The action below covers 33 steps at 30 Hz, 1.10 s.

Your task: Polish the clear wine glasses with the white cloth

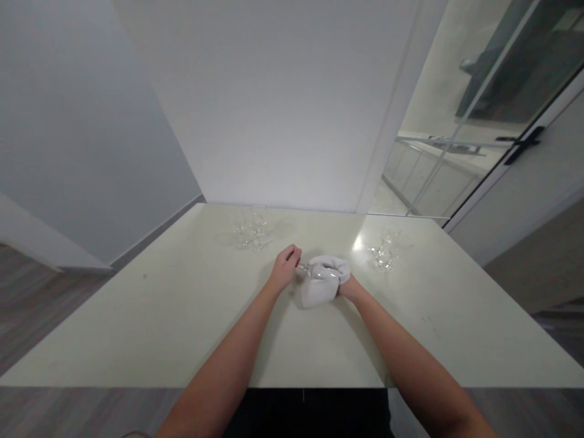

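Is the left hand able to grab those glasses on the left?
Probably not right now: the left hand is holding another glass. Otherwise, only tabletop seems to lie between it and those glasses.

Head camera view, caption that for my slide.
Left hand holding a stemmed glass, right hand holding a white cloth against it.

From my end, the white cloth [317, 294] covers most of the right hand [345, 288], so I can't see how its fingers sit. It also hides part of the glass [325, 272] — and where that meets the left hand [287, 263], I find the end too small to read. The left-side glassware [252, 231] and right-side glassware [385, 250] blur together — I can't count either. The bottom edge cuts off both forearms [237, 347].
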Each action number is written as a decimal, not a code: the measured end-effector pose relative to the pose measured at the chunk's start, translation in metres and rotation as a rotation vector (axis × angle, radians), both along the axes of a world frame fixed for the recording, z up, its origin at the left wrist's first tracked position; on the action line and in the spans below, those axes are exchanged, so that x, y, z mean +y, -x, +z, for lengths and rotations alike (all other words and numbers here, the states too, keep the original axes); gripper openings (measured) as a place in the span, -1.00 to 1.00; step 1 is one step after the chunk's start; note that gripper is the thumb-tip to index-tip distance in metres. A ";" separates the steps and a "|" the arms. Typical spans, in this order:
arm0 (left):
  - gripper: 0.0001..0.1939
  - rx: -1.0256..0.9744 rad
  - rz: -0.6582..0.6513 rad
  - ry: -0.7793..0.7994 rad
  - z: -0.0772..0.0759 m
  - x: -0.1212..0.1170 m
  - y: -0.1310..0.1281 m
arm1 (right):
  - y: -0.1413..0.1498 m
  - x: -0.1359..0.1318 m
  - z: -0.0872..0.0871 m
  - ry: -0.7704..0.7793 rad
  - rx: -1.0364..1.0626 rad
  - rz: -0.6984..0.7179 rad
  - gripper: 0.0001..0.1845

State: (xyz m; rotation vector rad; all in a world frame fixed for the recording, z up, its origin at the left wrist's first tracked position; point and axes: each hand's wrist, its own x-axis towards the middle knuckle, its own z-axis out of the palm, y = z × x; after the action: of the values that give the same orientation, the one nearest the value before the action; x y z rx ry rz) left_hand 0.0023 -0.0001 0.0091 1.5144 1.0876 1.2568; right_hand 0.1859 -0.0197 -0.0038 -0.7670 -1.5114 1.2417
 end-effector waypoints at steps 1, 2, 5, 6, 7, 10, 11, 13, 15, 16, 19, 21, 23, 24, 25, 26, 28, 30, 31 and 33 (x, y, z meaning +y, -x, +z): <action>-0.64 0.035 -0.003 -0.069 0.002 -0.002 0.001 | -0.001 0.000 -0.003 -0.013 -0.035 -0.006 -0.65; -0.64 0.060 0.001 -0.128 0.003 -0.003 0.002 | -0.002 0.001 -0.006 -0.025 -0.063 -0.018 -0.67; -0.63 0.092 0.044 -0.207 0.006 -0.005 0.005 | -0.003 0.000 -0.013 -0.059 -0.158 -0.031 -0.69; -0.62 0.089 0.059 -0.204 0.006 -0.004 0.006 | -0.003 -0.001 -0.014 -0.075 -0.184 -0.025 -0.70; -0.62 0.084 0.070 -0.196 0.006 -0.003 0.007 | -0.002 -0.002 -0.015 -0.090 -0.206 -0.008 -0.70; -0.60 0.071 0.085 -0.168 0.004 0.001 0.009 | 0.000 -0.004 -0.015 -0.129 -0.227 0.077 -0.70; -0.60 0.072 0.085 -0.163 0.003 0.002 0.010 | 0.001 -0.004 -0.014 -0.135 -0.218 0.102 -0.70; -0.60 0.081 0.087 -0.160 0.001 0.003 0.010 | 0.002 -0.003 -0.012 -0.130 -0.175 0.118 -0.69; -0.60 0.091 0.093 -0.164 0.001 0.003 0.010 | 0.002 -0.003 -0.010 -0.102 -0.118 0.099 -0.66; -0.60 0.096 0.097 -0.169 0.001 0.002 0.009 | 0.002 -0.002 -0.009 -0.086 -0.095 0.086 -0.64; -0.59 0.104 0.106 -0.185 0.002 0.000 0.007 | 0.002 -0.003 -0.007 -0.062 -0.060 0.049 -0.59; -0.58 0.109 0.107 -0.187 0.002 -0.001 0.006 | 0.002 -0.003 -0.007 -0.067 -0.053 0.010 -0.59; -0.58 0.112 0.101 -0.180 0.002 -0.002 0.005 | 0.002 -0.003 -0.007 -0.080 -0.050 -0.038 -0.59; -0.58 0.111 0.096 -0.174 0.001 -0.002 0.005 | 0.003 -0.003 -0.007 -0.085 -0.050 -0.060 -0.58; -0.58 0.109 0.095 -0.166 0.000 -0.001 0.005 | 0.003 -0.003 -0.007 -0.087 -0.051 -0.076 -0.58; -0.58 0.105 0.096 -0.158 0.000 -0.001 0.005 | 0.003 -0.003 -0.007 -0.086 -0.053 -0.087 -0.58; -0.58 0.094 0.104 -0.141 -0.001 0.001 0.005 | 0.004 -0.003 -0.008 -0.091 -0.054 -0.085 -0.59; -0.58 0.086 0.112 -0.125 -0.002 0.003 0.007 | 0.004 -0.002 -0.010 -0.112 -0.063 -0.061 -0.61; -0.58 0.085 0.114 -0.119 -0.002 0.004 0.007 | 0.004 -0.002 -0.011 -0.123 -0.070 -0.047 -0.62; -0.57 0.094 0.116 -0.114 -0.002 0.004 0.008 | 0.005 -0.001 -0.014 -0.132 -0.076 -0.016 -0.61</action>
State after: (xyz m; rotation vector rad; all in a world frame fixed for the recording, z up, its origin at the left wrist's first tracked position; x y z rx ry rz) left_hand -0.0059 0.0043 0.0073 1.6294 1.1965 1.3586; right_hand 0.1813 -0.0203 -0.0178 -0.7445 -1.6286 1.0997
